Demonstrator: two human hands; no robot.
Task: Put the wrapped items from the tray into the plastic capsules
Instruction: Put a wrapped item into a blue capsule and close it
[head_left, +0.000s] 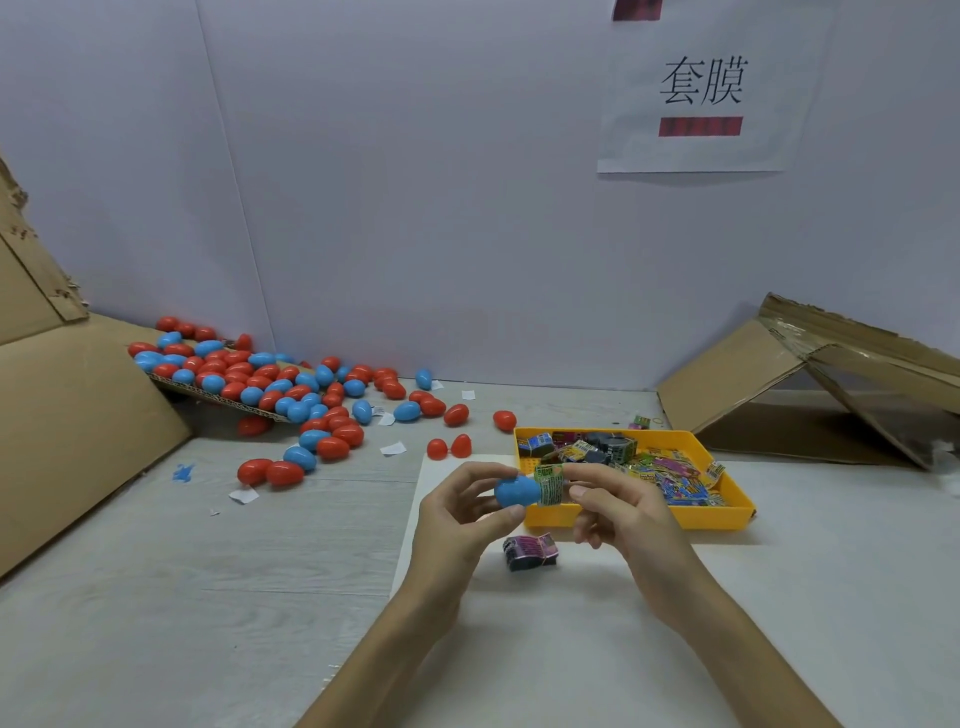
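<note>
Centre frame: left hand grips a blue plastic capsule half; right hand pinches the green foil-wrapped item at its mouth. Light, crushable wrapper; hold its sides.

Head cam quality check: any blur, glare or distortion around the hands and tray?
Head view: soft even light, faint shadow under the yellow tray; sheen on the taped cardboard; wide-angle bend leans the wall seam; left hand on the blue capsule and right hand on the green wrapped item look sharp, print unreadable.
</note>
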